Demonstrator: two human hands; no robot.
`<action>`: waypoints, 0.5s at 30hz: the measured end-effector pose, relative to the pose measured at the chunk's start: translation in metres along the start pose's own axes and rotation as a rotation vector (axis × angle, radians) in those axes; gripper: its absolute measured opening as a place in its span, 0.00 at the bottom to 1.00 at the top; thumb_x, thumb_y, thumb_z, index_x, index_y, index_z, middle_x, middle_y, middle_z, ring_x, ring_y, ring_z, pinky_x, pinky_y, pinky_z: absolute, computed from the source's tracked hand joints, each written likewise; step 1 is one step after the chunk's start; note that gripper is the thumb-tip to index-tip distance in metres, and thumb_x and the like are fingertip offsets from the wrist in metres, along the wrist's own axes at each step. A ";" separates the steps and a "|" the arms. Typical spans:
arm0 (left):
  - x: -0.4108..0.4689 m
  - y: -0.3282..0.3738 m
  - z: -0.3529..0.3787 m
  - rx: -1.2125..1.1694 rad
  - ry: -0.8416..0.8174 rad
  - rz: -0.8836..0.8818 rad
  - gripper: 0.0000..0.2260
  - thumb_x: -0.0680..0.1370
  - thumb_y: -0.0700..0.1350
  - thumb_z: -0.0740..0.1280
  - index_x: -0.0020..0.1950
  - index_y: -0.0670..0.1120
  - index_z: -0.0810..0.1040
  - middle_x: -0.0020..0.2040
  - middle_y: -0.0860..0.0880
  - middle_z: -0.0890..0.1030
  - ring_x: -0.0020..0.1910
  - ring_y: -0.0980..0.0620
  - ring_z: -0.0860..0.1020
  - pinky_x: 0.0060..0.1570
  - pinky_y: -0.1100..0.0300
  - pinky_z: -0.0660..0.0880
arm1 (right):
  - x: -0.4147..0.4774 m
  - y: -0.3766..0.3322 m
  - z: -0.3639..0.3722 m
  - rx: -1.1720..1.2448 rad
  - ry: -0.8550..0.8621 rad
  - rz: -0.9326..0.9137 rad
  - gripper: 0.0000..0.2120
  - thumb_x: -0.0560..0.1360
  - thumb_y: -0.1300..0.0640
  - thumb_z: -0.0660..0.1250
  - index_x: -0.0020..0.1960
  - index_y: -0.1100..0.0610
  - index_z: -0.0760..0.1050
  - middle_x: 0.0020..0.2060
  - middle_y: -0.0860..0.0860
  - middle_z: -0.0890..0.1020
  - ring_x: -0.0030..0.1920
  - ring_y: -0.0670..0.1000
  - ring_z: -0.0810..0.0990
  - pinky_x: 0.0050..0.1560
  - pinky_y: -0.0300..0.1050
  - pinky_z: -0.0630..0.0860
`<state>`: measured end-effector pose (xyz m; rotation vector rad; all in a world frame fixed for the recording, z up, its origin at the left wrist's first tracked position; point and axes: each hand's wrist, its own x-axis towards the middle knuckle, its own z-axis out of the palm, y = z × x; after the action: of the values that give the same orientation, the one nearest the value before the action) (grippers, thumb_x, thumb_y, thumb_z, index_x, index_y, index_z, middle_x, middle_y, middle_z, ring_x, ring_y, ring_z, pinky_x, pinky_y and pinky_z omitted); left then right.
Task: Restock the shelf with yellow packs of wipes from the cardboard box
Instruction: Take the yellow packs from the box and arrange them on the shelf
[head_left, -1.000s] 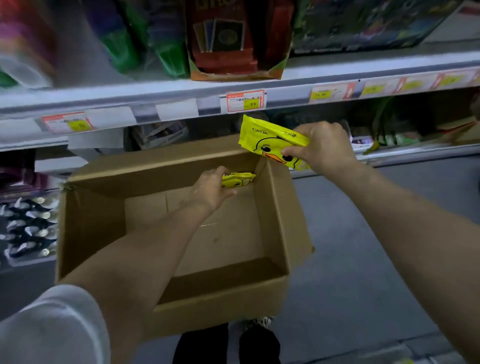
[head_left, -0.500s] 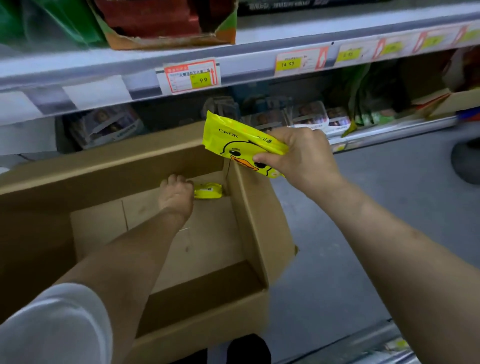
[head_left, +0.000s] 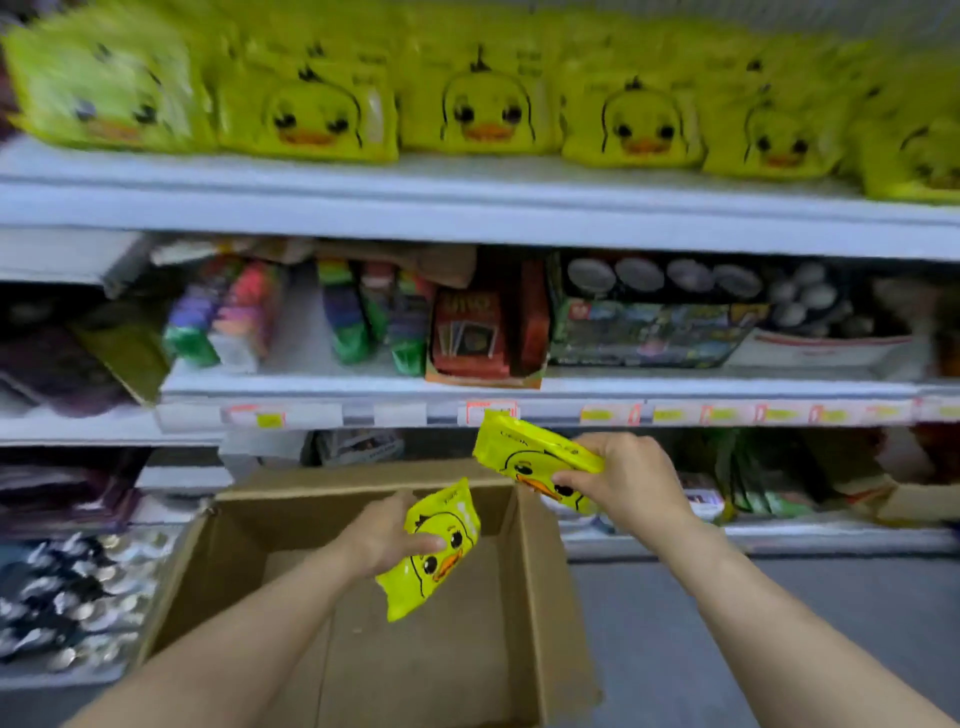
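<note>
My left hand (head_left: 387, 540) grips a yellow duck-face pack of wipes (head_left: 434, 551) above the open cardboard box (head_left: 540, 597), whose floor looks bare. My right hand (head_left: 626, 480) holds a second yellow pack (head_left: 530, 457) over the box's right wall, just below the price rail. On the top shelf (head_left: 467, 208) stands a row of several yellow duck packs (head_left: 483, 109), upright and facing out.
The middle shelf (head_left: 571, 387) carries coloured packs, a red card box (head_left: 470, 338) and a boxed set. Lower shelves hold more goods at left and right. Grey floor (head_left: 779, 623) lies to the right of the box.
My left hand has lifted a pack out of the box's far corner. The view has tilted up, and the top shelf of yellow packs has come into sight. My right hand keeps its pack.
</note>
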<state>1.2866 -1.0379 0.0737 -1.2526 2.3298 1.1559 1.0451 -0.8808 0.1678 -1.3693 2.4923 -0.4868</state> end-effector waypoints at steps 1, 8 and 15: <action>-0.011 0.011 -0.021 0.002 0.012 0.040 0.24 0.68 0.54 0.78 0.62 0.53 0.77 0.53 0.55 0.83 0.53 0.57 0.80 0.49 0.64 0.75 | 0.002 -0.010 -0.014 0.010 0.008 -0.012 0.12 0.68 0.41 0.74 0.39 0.50 0.80 0.31 0.49 0.80 0.39 0.54 0.80 0.39 0.50 0.73; -0.089 0.089 -0.171 0.409 0.131 0.084 0.21 0.66 0.59 0.78 0.52 0.49 0.80 0.53 0.50 0.83 0.52 0.51 0.80 0.40 0.60 0.68 | 0.013 -0.078 -0.123 0.061 -0.005 -0.251 0.08 0.67 0.48 0.79 0.43 0.48 0.84 0.40 0.45 0.82 0.41 0.44 0.78 0.39 0.38 0.67; -0.111 0.137 -0.264 0.340 0.321 0.188 0.28 0.66 0.57 0.79 0.61 0.46 0.79 0.59 0.48 0.81 0.59 0.47 0.78 0.50 0.59 0.70 | 0.039 -0.104 -0.190 0.095 0.009 -0.261 0.08 0.67 0.48 0.79 0.40 0.49 0.82 0.32 0.43 0.82 0.33 0.39 0.78 0.35 0.38 0.72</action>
<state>1.2810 -1.1259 0.3786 -1.1832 2.7796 0.5955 1.0323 -0.9343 0.3804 -1.6643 2.2747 -0.6566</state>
